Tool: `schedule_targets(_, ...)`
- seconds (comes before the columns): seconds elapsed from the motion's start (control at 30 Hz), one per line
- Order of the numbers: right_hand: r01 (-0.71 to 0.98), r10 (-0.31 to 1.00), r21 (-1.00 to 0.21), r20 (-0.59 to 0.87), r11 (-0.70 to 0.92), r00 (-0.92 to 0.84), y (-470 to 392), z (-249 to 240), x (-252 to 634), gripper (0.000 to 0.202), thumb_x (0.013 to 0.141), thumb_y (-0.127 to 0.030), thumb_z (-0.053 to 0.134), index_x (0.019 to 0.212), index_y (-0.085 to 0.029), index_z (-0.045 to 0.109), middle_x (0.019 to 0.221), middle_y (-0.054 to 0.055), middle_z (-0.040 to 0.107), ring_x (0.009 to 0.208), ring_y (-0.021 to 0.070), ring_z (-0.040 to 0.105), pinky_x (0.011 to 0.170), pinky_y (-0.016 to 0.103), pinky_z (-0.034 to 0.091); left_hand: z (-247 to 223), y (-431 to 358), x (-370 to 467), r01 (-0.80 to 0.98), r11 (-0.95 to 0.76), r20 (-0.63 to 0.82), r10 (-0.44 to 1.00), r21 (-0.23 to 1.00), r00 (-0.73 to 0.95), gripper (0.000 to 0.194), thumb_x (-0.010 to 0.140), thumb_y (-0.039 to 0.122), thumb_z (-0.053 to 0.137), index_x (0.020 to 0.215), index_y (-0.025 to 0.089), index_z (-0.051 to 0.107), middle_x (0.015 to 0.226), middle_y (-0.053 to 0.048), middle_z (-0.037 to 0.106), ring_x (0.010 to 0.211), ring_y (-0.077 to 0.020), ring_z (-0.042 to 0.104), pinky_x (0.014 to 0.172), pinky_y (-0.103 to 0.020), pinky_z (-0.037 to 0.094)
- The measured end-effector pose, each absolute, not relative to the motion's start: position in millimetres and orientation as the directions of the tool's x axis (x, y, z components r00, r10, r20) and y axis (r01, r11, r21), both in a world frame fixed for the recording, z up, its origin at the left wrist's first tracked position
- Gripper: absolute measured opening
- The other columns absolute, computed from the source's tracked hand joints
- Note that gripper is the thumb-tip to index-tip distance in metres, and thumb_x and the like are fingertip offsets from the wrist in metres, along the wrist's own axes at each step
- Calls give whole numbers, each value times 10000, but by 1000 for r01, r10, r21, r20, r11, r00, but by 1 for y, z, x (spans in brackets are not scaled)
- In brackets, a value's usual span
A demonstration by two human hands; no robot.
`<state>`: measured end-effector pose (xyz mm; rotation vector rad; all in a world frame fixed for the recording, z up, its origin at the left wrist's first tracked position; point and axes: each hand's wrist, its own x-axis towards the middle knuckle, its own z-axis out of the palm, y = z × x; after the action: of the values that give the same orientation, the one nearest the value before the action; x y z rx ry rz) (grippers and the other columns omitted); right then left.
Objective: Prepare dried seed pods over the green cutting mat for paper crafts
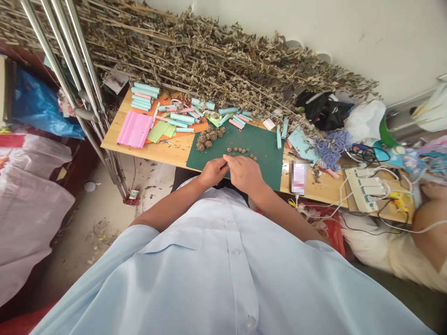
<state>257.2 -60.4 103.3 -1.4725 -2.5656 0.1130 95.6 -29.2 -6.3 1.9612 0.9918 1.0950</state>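
Note:
My left hand point(213, 172) and my right hand point(243, 171) meet at the near edge of a dark green mat point(268, 160). Their fingers are bent and pressed together at the tips; whatever lies between them is hidden. Just beyond, a row of small brown lumps point(238, 150) rests on the mat. Larger brown balls point(208, 137) are heaped at the mat's back left. Behind them lie blue and pink paper rolls point(182, 117).
Dried leafy stalks point(209, 60) stretch across the back. Pink sheets point(135, 129) lie at the left, a phone point(298, 177) and a power strip point(361, 190) at the right. Metal poles point(75, 70) stand left of the wooden table point(162, 157). Another person's arm point(433, 214) shows at far right.

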Motion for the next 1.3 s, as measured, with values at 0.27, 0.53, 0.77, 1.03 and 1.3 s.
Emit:
schedule_targets(0.27,908,963,-358,228,219,-142,-27,74,316,360,1012,-241,491,1277,-201,731,1200,125,786,1106,283,708,980,443,564,2,-30,98,259,-416,313,880,872,358,277,1031,415,636,1067,182,781,1022,-84,813,971,-195,751,935,-313,578)
schedule_targets(0.53,963,984,-203,5,177,-180,15,51,343,400,931,-191,572,1293,-188,742,1241,166,754,1113,323,637,995,510,466,4,-30,98,266,-414,307,879,870,364,298,1035,432,626,1055,182,788,1035,-83,819,983,-201,759,941,-313,580)
schedule_targets(0.77,950,994,-293,20,112,-111,18,58,340,275,950,-195,560,1100,-197,791,1151,131,794,1065,295,688,996,484,493,4,-30,98,269,-414,303,878,870,371,294,1037,426,627,1051,182,789,1044,-81,820,979,-200,761,937,-304,572)
schedule_targets(1.03,707,954,-641,196,299,-225,-32,91,302,216,970,-345,641,1088,-248,794,1095,70,802,994,247,740,951,437,591,-2,-30,99,248,-439,332,865,863,376,321,1046,449,611,1083,179,780,1048,-89,808,968,-202,742,910,-306,558)
schedule_targets(1.3,632,918,-668,244,393,-313,-49,88,285,146,983,-302,678,1050,-280,806,1083,52,800,1011,241,745,939,424,599,3,-31,97,287,-487,351,839,825,416,433,1094,482,489,953,160,742,847,-63,725,820,-170,655,776,-269,488)
